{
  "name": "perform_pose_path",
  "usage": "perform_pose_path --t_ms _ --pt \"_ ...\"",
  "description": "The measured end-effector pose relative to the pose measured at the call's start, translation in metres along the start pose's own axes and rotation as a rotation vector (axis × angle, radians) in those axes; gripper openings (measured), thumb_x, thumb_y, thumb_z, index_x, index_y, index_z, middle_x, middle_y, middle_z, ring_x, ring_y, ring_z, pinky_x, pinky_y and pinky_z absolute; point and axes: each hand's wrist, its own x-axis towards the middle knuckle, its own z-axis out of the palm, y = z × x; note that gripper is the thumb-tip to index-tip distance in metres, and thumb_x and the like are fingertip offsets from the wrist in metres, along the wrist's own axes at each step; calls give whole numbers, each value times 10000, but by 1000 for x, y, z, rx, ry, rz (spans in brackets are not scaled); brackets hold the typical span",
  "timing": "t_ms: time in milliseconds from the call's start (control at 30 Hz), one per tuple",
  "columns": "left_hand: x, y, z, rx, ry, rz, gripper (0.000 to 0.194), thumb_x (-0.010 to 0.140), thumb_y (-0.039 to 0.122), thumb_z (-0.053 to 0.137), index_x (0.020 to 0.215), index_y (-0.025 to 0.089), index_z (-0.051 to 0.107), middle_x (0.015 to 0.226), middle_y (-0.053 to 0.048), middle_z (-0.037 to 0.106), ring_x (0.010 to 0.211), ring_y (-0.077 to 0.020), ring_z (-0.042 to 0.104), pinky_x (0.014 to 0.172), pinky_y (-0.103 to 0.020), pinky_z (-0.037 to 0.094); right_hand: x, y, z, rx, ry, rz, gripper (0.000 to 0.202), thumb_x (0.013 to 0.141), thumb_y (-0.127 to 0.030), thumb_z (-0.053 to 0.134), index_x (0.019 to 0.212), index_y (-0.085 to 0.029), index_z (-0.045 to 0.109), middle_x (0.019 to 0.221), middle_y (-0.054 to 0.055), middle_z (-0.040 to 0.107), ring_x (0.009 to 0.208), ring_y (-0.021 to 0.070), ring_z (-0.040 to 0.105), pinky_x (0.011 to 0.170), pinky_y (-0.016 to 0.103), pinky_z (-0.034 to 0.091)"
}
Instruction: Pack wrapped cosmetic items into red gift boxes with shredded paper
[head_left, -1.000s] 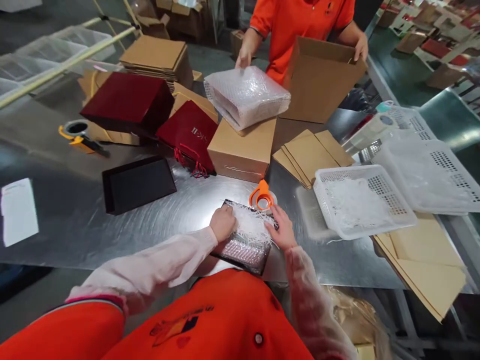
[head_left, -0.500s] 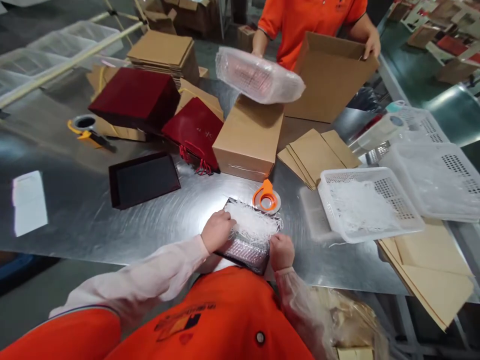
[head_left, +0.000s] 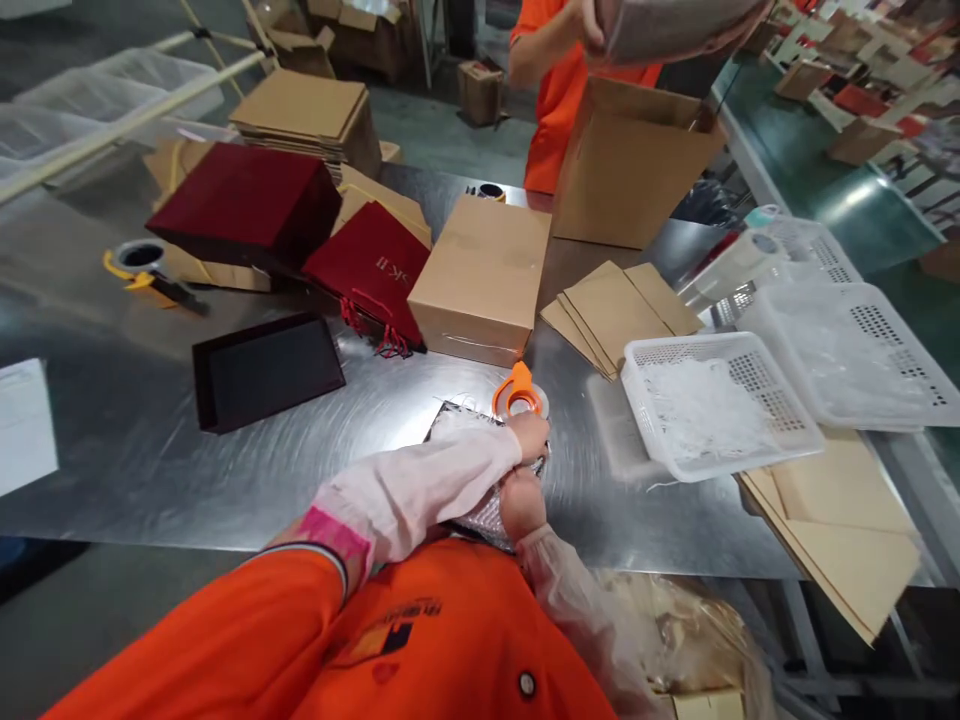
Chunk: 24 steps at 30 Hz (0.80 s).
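A small dark box lies at the table's front edge, close against my body. White shredded paper fills its far part, and bubble wrap shows in its near part. My left hand reaches across the box to its far right side, fingers curled. Just below it, my right hand is closed at the box's right edge. What either hand grips is hidden. An orange tape dispenser with a roll of tape lies right beyond my left hand.
A white basket of shredded paper stands at right, beside flat cardboard. Ahead are a closed carton, a red bag, a dark red box and a dark tray. Opposite, a co-worker holds a wrapped package above an open carton.
My left hand has crossed from the box's left side to its right, beside my right hand. The co-worker has raised the wrapped package over the open carton.
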Motion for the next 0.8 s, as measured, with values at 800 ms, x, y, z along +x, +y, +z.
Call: perform_pose_path --t_ms 800 --pt "-44 -23 45 174 45 21 239 905 106 509 955 50 736 916 -196 720 968 -298 655 869 -424 463 -24 48 -7 347 254 141 340 947 -236 432 936 -178 767 916 110 734 847 206 670 792 313 525"
